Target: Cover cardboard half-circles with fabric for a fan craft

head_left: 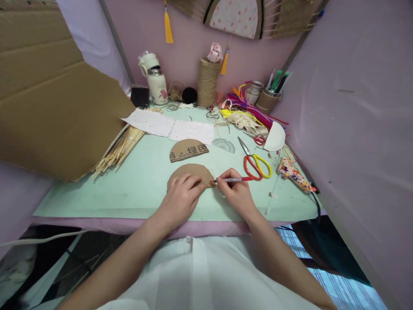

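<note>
Two hands in the head view. Left hand (185,193) lies on the plain cardboard half-disc (190,169), near the table (129,202) front; fingers close together, slightly curled, presumably to stop slipping. Right hand (237,191) pinches the marker (237,179) near its tip, likely for control, at the half-disc's right corner. Lettered half-disc (183,151) and protractor (224,145) lie beyond, probably for easy reach.
</note>
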### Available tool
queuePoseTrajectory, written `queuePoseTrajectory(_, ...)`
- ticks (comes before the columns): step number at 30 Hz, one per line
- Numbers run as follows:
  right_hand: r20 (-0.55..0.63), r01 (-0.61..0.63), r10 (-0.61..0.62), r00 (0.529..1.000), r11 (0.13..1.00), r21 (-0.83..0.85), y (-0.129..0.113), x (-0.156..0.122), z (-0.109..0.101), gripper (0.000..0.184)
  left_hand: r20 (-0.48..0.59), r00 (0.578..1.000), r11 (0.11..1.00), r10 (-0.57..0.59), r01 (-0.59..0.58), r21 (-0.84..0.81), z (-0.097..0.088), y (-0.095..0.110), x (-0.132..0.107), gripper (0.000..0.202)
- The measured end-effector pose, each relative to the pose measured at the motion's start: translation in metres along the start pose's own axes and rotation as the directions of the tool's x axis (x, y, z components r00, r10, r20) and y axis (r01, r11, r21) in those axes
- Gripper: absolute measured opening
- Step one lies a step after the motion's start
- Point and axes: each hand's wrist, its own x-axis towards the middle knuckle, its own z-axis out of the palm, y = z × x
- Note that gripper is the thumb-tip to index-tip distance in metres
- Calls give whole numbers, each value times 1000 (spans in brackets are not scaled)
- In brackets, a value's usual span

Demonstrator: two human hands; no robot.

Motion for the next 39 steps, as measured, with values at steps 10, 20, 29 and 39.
queuePoseTrajectory(10,16,13,-12,1000,999,-35,2,2,1,19,-9,1000,1000,-4,4,5,0,1,0,28)
queuePoseTrajectory(20,35,19,-19,999,1000,-24,2,2,0,19,6,1000,1000,-13,13,-2,0,0,-1,30)
queuePoseTrajectory(29,36,0,1,999,1000,-31,-2,1,0,19,10,1000,1000,-20,20,-4,-1,1,0,31)
queuePoseTrajectory(39,31,1,0,1000,999,-39,-2,0,0,19,21,999,1000,-25,25,-7,-1,1,0,31)
